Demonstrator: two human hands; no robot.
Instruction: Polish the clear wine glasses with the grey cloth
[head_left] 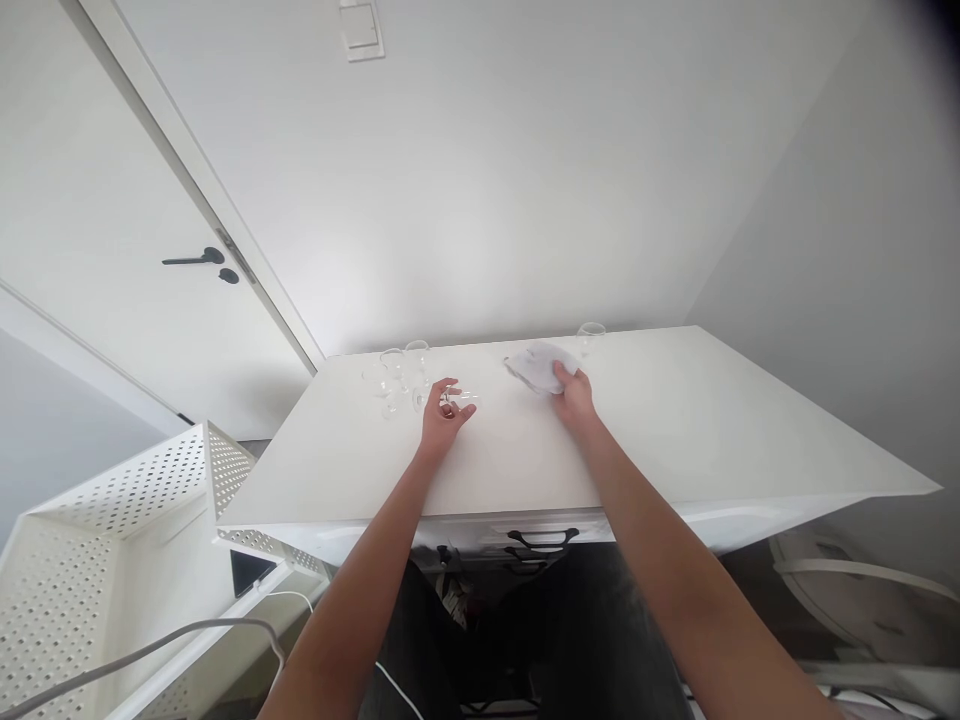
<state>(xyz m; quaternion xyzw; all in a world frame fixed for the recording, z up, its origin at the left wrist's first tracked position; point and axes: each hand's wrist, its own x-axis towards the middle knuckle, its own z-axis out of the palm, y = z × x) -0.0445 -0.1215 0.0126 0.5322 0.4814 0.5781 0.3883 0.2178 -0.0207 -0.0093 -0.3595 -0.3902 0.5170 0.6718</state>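
My left hand [442, 418] has its fingers curled round a clear stemmed glass [469, 399], tilted onto its side above the white cabinet top [510, 460]. In my right hand [574, 390] is a thin, pale grey-white cloth [541, 366], pinched with the thumb on top. The cloth is apart from the held glass, to its right. Left of my left hand stand several clear stemmed glasses [393, 362], their outlines faint against the white. Another clear glass [592, 336] stands behind my right hand, near the wall.
The cabinet has dark drawer handles [544, 540] at its front. A wall [525, 180] rises behind it, and a door with a black handle [195, 258] is at the left. A white perforated shelf [112, 500] and a grey cable [150, 645] are at lower left.
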